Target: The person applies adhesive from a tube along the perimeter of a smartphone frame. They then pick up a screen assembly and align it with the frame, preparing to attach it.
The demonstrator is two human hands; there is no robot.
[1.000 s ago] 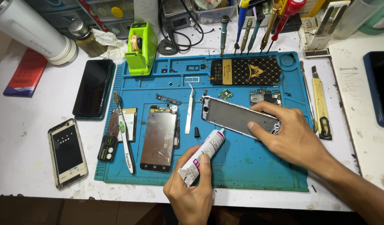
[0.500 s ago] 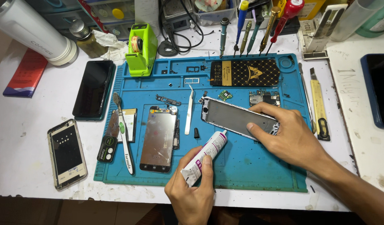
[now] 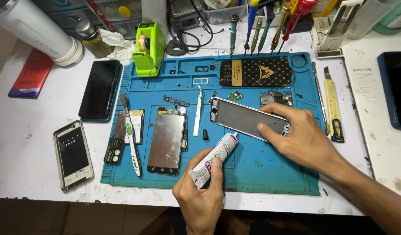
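a white glue tube [image 3: 214, 157] with purple print lies slanted over the blue mat [image 3: 261, 174], nozzle up and right, almost at the lower edge of the phone frame [image 3: 248, 118]. the frame, grey and rectangular, lies flat and tilted near the mat's middle.

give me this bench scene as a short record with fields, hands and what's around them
left hand: holds glue tube, nozzle aimed at phone frame
right hand: presses on the frame's right end
surface: blue mat on white table
left of tube: screen panel, tweezers, toothbrush
off mat, left: black phone, phone shell
back: green tape dispenser, screwdrivers
right: utility knife
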